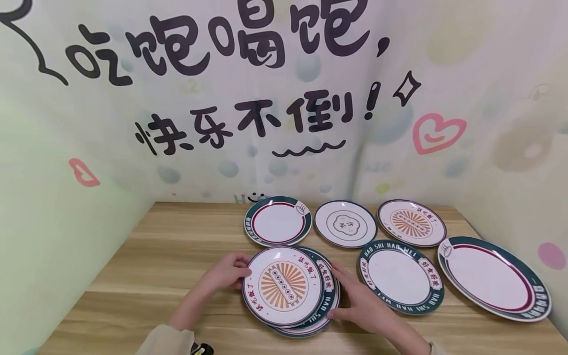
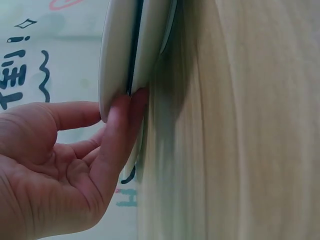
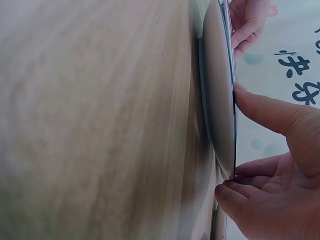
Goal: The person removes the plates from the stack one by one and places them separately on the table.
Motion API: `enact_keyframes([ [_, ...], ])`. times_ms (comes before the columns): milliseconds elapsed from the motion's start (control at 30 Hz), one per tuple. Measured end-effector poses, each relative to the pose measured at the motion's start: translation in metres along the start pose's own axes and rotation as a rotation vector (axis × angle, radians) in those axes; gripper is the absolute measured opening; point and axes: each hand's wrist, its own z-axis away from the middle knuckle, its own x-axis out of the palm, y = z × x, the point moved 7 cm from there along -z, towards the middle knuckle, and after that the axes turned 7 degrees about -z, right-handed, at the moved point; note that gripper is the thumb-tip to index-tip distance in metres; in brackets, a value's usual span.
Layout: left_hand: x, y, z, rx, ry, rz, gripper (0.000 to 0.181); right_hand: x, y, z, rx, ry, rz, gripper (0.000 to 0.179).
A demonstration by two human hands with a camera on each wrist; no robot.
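In the head view, a stack of round plates stands near the table's front. Its top plate (image 1: 284,286) is white with an orange sunburst and red characters. Under it, shifted right, lies a green-rimmed plate (image 1: 327,296) with white lettering; at least one more rim shows below. My left hand (image 1: 227,271) pinches the top plate's left edge, thumb at the rim; in the left wrist view its fingers (image 2: 117,125) reach under the edges. On the other side, my right hand (image 1: 359,303) holds the green-rimmed plate's edge, its thumb (image 3: 265,110) on the rim.
Behind the stack lie a green-rimmed plate (image 1: 278,221), a white plate with a cloud emblem (image 1: 328,224) and another sunburst plate (image 1: 410,222). To the right are a green lettered plate (image 1: 399,278) and an oval platter (image 1: 488,278). Printed walls border the wooden table (image 1: 168,246).
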Motion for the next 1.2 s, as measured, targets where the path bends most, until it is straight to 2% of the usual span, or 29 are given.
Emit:
enact_keyframes([
  [167,-0.008,0.002,0.009,0.066,-0.031,0.082,0.026,0.000,0.001,-0.001,-0.008,-0.003,0.002,0.098],
  [300,-0.024,0.000,0.015,0.091,-0.018,0.142,0.030,0.000,-0.001,-0.002,-0.021,-0.002,-0.002,0.098],
  [633,-0.078,-0.029,0.018,0.040,0.069,0.283,0.037,0.002,0.002,0.001,-0.011,-0.017,-0.008,0.100],
  [900,-0.122,-0.056,0.008,-0.020,0.155,0.405,0.037,0.002,0.004,0.001,0.015,-0.036,-0.010,0.101],
  [1067,-0.142,-0.065,-0.001,-0.065,0.213,0.442,0.037,0.001,0.005,0.000,0.024,-0.037,-0.001,0.101],
  [1200,-0.150,-0.071,-0.006,-0.100,0.242,0.484,0.040,0.002,0.004,-0.001,0.020,-0.041,-0.010,0.102],
])
